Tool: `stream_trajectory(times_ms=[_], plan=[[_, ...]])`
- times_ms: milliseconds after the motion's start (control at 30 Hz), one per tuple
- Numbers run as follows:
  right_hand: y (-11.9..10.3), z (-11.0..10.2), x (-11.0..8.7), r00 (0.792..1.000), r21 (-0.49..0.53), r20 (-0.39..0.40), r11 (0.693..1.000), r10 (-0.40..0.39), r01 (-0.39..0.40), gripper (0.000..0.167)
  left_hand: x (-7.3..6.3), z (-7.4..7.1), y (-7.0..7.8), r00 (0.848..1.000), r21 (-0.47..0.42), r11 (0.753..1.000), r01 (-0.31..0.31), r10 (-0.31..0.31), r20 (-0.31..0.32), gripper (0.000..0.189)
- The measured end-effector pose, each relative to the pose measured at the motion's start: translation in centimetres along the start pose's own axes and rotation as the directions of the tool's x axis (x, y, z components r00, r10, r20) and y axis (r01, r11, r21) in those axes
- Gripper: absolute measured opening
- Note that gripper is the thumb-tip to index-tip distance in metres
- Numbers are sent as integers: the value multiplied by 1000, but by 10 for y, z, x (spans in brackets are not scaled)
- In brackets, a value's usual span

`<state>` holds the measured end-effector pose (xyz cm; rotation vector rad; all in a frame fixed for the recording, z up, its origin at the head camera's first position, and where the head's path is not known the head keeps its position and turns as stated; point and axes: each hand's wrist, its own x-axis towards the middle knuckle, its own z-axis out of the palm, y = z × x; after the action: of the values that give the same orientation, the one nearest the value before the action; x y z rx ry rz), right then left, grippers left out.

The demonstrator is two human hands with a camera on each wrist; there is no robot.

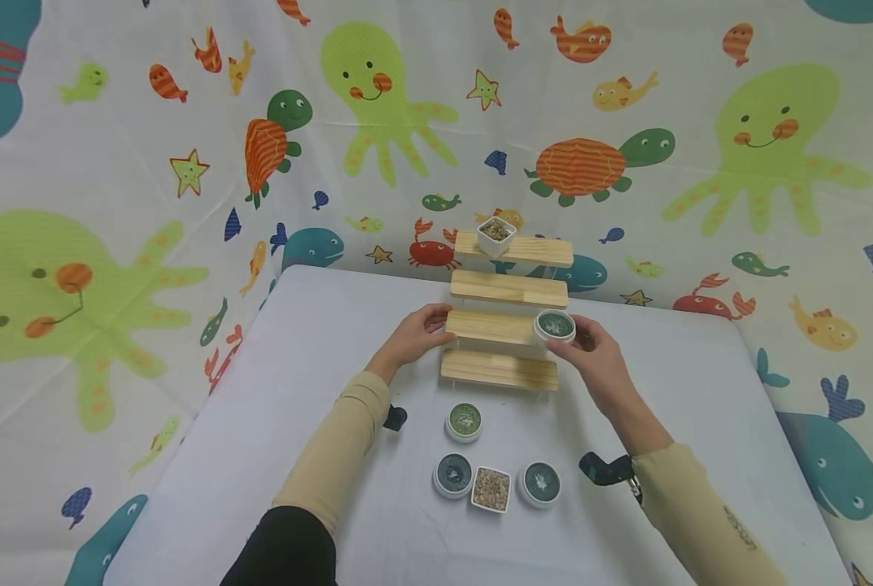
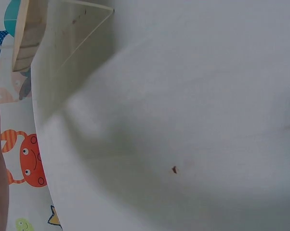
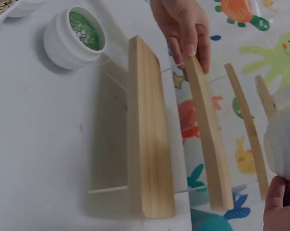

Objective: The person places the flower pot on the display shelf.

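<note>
Right grip (image 1: 599,358) is pinching a white pot (image 1: 555,325) just to its left, by one wooden shelf (image 1: 489,326)'s end; can't tell if they're touching. Left grip (image 1: 410,337) is pinching the other end, probably keeping everything from tipping.

white pot (image 1: 555,325); dark-green fill (image 1: 556,325); upright; right hand (image 1: 599,360) gripping; wooden four-plank stand (image 1: 508,288); left hand (image 1: 416,335) pinching lower-middle plank (image 1: 491,327)

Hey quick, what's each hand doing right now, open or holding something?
Left hand: closed, gripping the left end of the second-lowest wooden shelf.
Right hand: closed, holding a round white pot with dark green contents.
</note>
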<state>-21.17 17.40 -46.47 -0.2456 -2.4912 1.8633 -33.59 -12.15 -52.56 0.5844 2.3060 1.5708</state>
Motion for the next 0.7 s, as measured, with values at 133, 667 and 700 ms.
stream_trajectory(times_ms=[133,667,700], plan=[[-6,-2,12,999,1,-35,1000,12,-12,85,8,-3,-1,1000,0,1000,-1,1,1,66],[-28,3,54,982,16,-187,1000,17,-14,82,45,-21,-12,998,-6,999,-33,34,49,66],[-29,3,56,981,19,-192,1000,20,-17,82,48,-22,-13,998,-5,999,-34,35,52,66]])
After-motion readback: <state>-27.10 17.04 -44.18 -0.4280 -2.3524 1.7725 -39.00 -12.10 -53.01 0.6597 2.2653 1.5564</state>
